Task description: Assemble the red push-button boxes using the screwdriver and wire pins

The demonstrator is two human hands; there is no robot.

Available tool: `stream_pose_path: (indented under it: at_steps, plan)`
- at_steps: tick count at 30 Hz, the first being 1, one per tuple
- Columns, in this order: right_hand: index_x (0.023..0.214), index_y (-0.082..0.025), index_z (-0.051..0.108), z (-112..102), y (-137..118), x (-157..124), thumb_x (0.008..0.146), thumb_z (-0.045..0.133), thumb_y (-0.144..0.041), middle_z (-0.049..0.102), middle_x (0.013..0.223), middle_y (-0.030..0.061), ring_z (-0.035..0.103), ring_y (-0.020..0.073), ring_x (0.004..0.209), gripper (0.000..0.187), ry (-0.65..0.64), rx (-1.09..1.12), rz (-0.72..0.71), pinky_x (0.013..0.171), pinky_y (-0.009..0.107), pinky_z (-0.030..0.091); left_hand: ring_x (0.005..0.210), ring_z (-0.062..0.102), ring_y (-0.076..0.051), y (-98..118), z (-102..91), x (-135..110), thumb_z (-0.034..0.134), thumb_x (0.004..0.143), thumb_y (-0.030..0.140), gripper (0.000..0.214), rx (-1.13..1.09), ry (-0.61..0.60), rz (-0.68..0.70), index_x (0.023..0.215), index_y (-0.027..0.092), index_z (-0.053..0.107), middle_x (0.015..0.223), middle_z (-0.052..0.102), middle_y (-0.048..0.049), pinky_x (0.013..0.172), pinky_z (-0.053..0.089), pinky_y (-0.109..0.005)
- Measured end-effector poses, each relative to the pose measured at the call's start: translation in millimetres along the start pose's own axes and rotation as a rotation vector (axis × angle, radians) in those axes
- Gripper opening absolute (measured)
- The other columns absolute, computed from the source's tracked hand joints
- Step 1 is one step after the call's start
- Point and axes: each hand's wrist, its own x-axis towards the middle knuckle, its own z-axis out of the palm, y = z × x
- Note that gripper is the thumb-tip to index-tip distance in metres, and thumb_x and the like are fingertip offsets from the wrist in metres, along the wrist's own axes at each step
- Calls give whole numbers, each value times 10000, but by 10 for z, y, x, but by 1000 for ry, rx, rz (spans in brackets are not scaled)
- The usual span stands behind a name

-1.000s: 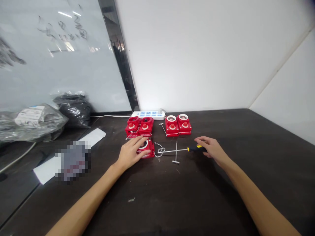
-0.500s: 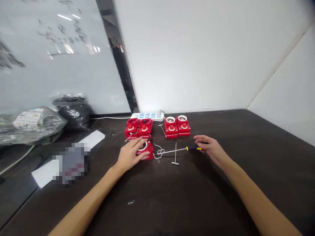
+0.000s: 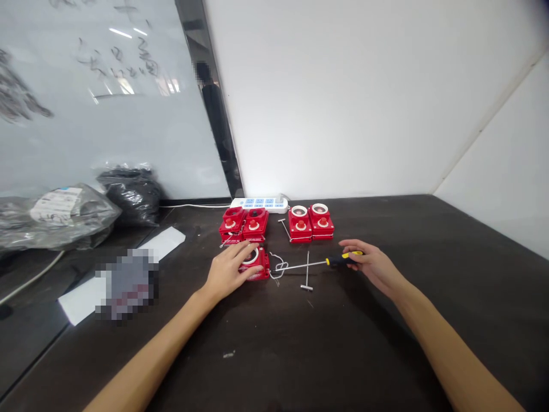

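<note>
A red alarm box (image 3: 259,268) with a white ring on top lies under my left hand (image 3: 229,270), whose fingers and thumb grip it and hide much of it. My right hand (image 3: 372,266) holds the black and yellow handle of a screwdriver (image 3: 337,261). The long shaft points left, its tip at the right side of the box; whether it sits in a screw is too small to tell. A looped white cord (image 3: 281,266) lies at that side. Below the shaft, a T-shaped metal rod (image 3: 306,276) rests on the table.
Behind my hands stand two pairs of red alarm boxes, a left pair (image 3: 244,224) and a right pair (image 3: 310,223). A white power strip (image 3: 259,203) lies along the wall. Plastic bags (image 3: 131,194) and white paper (image 3: 169,243) are on the dark table's left.
The screwdriver handle has turned in my right fingers, its yellow stripe now facing up. My left hand keeps its hold on the box. The whole view has shifted slightly.
</note>
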Motion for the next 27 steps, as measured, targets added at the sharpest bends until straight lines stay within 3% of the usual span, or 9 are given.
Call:
stream_pose_path:
  at_steps: [2,6,13,16,19,22,25,27]
  plan:
    - [937,-174,701,12,9,3,651,715,-311,586,796,20,549,110,551,317,3,-41,40,446,233,360,1108,635,-259,-3,2,-1,558,888,559,522,3,-1,-1,1281,218,592,1241,657,-95,945,524,-395]
    - [894,-156,692,43,48,20,727,669,-446,542,728,-1,341,34,396,336,88,-205,22,363,212,180,1111,633,-258,2,1,1,553,891,559,523,13,1,0,1280,212,591,1240,656,-96,942,525,-394]
    - [934,-179,721,-7,10,10,602,710,-229,638,883,41,601,148,713,335,21,-97,-106,576,245,457,1107,637,-259,10,-3,10,557,889,556,519,8,3,-3,1273,210,600,1234,659,-101,943,525,-394]
    - [866,-159,709,10,35,21,684,657,-374,626,749,41,566,143,559,287,66,-186,-20,440,243,387,1103,639,-260,6,-3,11,555,888,562,521,2,10,0,1272,213,604,1228,661,-102,943,526,-394]
    - [845,-153,704,36,62,34,713,652,-448,583,656,9,432,86,427,328,152,-281,-61,374,223,265,1103,640,-262,6,-2,9,557,885,563,524,3,8,-4,1273,214,606,1229,661,-102,941,528,-392]
    - [908,-172,717,33,39,21,655,714,-338,637,765,19,511,101,536,303,121,-199,-139,444,222,350,1105,640,-262,7,2,8,559,885,562,525,6,7,-5,1274,212,605,1235,659,-102,943,526,-391]
    - [912,-174,719,24,4,-7,632,708,-286,665,854,47,605,153,676,301,48,-74,-111,526,241,435,1105,640,-262,5,6,8,559,885,562,529,8,9,0,1276,208,603,1237,657,-105,943,526,-393]
    - [887,-159,709,34,5,-16,685,676,-368,652,792,54,576,137,550,292,39,-66,-28,438,243,385,1104,640,-263,4,6,7,561,885,561,533,8,8,1,1279,204,600,1238,656,-107,942,526,-394]
